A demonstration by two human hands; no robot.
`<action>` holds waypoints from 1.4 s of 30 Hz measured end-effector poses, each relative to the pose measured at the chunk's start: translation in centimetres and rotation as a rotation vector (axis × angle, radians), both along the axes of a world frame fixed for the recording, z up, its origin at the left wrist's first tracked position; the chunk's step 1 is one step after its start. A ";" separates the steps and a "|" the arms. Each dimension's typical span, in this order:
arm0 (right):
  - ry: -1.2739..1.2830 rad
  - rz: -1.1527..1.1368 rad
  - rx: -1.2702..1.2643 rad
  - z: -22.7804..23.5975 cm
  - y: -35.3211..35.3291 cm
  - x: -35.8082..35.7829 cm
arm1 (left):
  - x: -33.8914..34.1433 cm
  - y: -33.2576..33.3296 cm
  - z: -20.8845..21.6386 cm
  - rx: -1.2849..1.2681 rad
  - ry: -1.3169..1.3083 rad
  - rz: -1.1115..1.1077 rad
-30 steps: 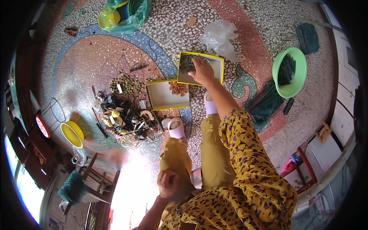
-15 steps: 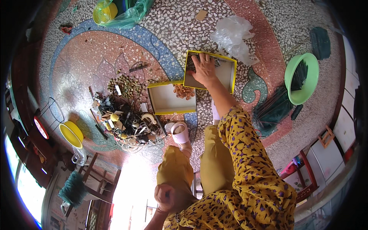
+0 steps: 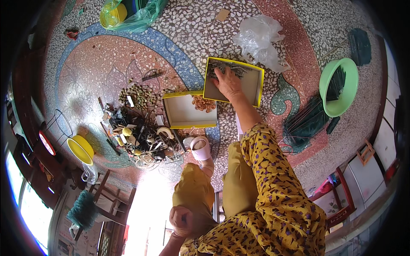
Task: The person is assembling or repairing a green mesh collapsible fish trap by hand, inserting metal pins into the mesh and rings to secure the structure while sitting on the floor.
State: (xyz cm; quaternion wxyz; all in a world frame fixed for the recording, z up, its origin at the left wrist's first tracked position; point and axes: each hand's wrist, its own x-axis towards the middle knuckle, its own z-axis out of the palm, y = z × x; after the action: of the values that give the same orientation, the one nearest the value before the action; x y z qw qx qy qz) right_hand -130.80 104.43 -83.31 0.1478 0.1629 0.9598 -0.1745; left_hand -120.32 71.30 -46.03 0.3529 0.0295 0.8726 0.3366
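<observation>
Seen from above, clock directions taken from the middle of the view, a seated person in a yellow patterned top works over a speckled stone floor. At 1 o'clock lies a shallow yellow-rimmed box (image 3: 251,88) with a grey inside. Slim dark-grey pieces (image 3: 245,68) lie loose in it, gathered towards its 11 and 12 o'clock sides; their exact kind is too small to tell.

The right hand (image 3: 229,83) reaches into this box from 5 o'clock, palm down over the pieces. Its fingers are parted, but the tips blend into the dark heap, so I cannot tell whether they pinch anything. The left hand (image 3: 181,219), between 6 and 7 o'clock, is curled into a loose fist above the lap, nothing visible in it.

Judging by looks, each piece is light, stiff and hard, perhaps slick, and apt to cross and snag on its neighbours. The best hold is probably thumb against two fingertips, around the middle of one piece or a small bunch. The box looks like thin card, light and bendable, best held by two opposite walls.

Nearer the centre, at 11 o'clock, a second yellow-rimmed box (image 3: 184,112) holds orange-brown curled bits (image 3: 203,103) in its 2 o'clock corner.
</observation>
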 end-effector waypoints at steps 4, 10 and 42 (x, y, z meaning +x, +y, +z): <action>-0.050 -0.153 -0.124 -0.8 1.4 0.5 | -0.2 0.2 0.0 -0.001 -0.006 -0.003; 0.133 -0.527 -0.430 2.7 2.8 1.6 | 0.4 0.2 0.3 0.018 0.001 -0.005; 1.119 -0.534 -0.820 74.8 -15.5 0.6 | -12.5 11.7 34.0 1.275 -0.311 0.520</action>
State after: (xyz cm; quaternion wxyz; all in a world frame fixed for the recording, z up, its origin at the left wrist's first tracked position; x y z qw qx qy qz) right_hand -130.18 88.96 -8.50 -0.3615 0.2093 0.6774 -0.6055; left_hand -132.85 82.96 -12.00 0.2954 -0.0276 0.4235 0.8559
